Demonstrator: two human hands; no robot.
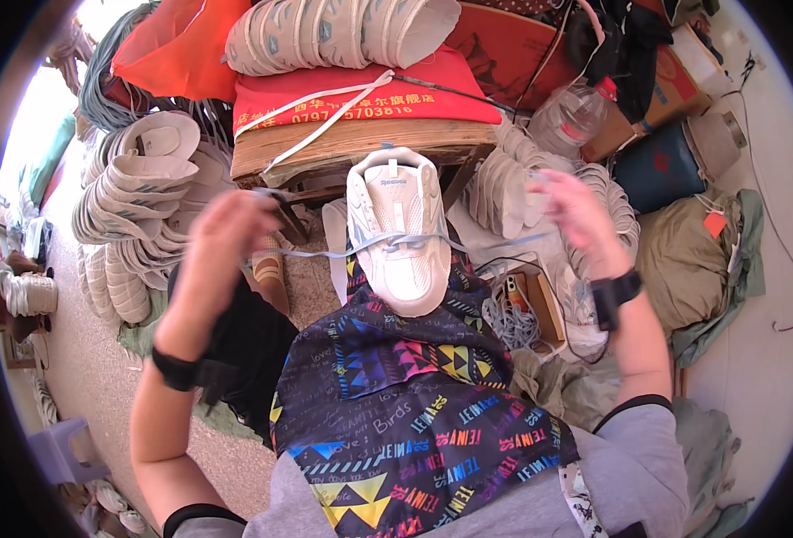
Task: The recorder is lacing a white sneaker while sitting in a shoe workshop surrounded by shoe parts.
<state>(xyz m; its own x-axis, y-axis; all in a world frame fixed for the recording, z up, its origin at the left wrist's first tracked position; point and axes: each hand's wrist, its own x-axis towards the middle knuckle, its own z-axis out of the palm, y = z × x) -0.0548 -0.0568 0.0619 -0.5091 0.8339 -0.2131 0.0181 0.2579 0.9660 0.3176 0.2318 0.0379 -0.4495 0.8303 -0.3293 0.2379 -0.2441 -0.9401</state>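
A white sneaker upper (404, 251) rests toe-down over my lap, its heel against the edge of a wooden stool. Pale blue-grey shoelace (504, 243) crosses its lower eyelets and stretches out to both sides. On the left, my left hand (228, 229) is closed on one end of the lace; it is slightly blurred, and a small dark object shows by its fingertips. The other end leads to my right hand (580, 215), whose fingers are pinched together on it.
The wooden stool (361, 148) bears a red cloth bag (441, 85), a white strap and a row of shoe uppers (343, 34). More uppers (136, 202) are stacked at left and right. A small box of laces (513, 314) lies right of my lap, a plastic bottle (571, 121) behind it.
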